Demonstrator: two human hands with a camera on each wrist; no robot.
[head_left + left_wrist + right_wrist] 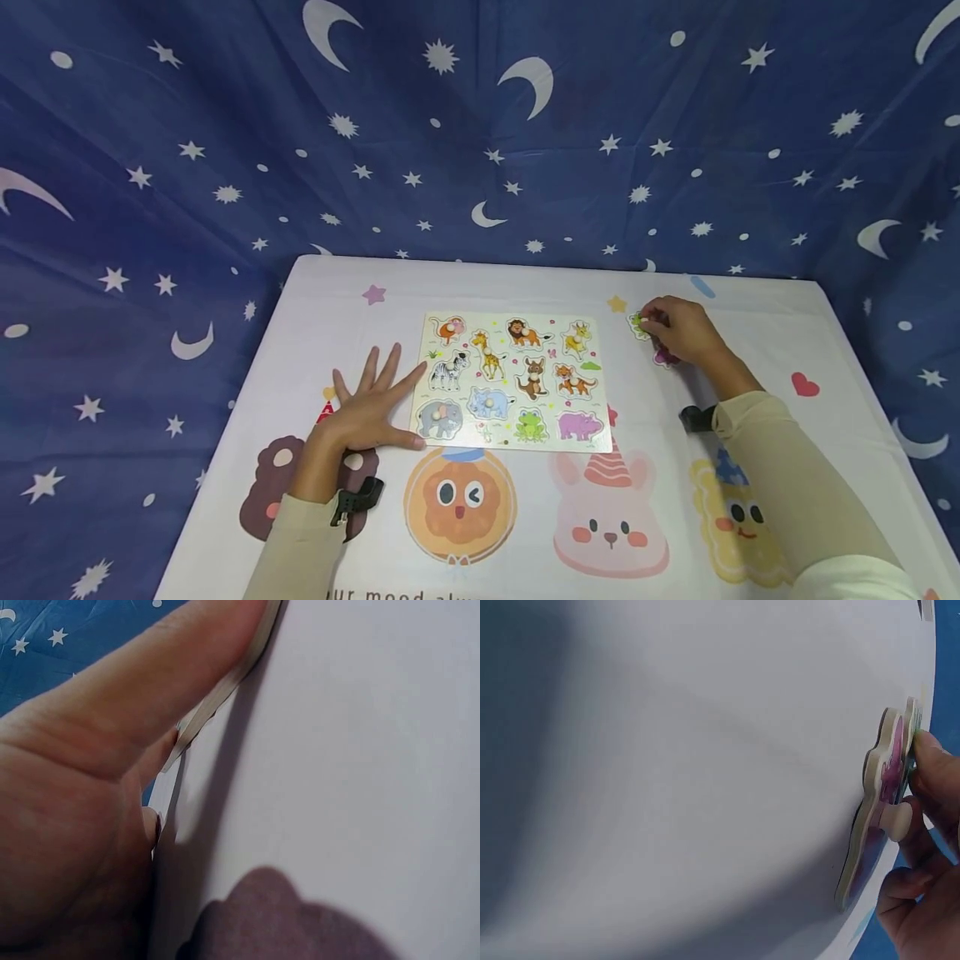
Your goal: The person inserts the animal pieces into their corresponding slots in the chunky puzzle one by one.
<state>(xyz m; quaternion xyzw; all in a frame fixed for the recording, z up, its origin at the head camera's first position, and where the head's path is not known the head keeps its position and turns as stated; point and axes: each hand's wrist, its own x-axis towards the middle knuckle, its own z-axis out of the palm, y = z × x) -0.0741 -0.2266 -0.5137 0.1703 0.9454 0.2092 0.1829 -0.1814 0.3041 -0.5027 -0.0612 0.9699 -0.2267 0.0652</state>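
A wooden animal knob puzzle board [495, 437] lies flat on the table. My left hand [367, 414] is spread at its left side, with thumb and index finger touching the edge; in the left wrist view the thumb [150, 682] lies along that edge. Right of the board, my right hand [684, 332] pinches a green puzzle piece [637, 327] by its knob. Beneath the hand lies a purple puzzle piece [664, 357], partly hidden. The right wrist view shows the purple piece's knob [895, 821] close to the curled fingers, and the green piece [911, 724] beyond.
The white tablecloth [337, 292] carries printed cartoon figures, stars and a heart. Behind the table hangs a blue curtain [450, 200] with moons and stars. A black wrist strap [358, 498] sits on the left forearm, a dark device [696, 418] on the right.
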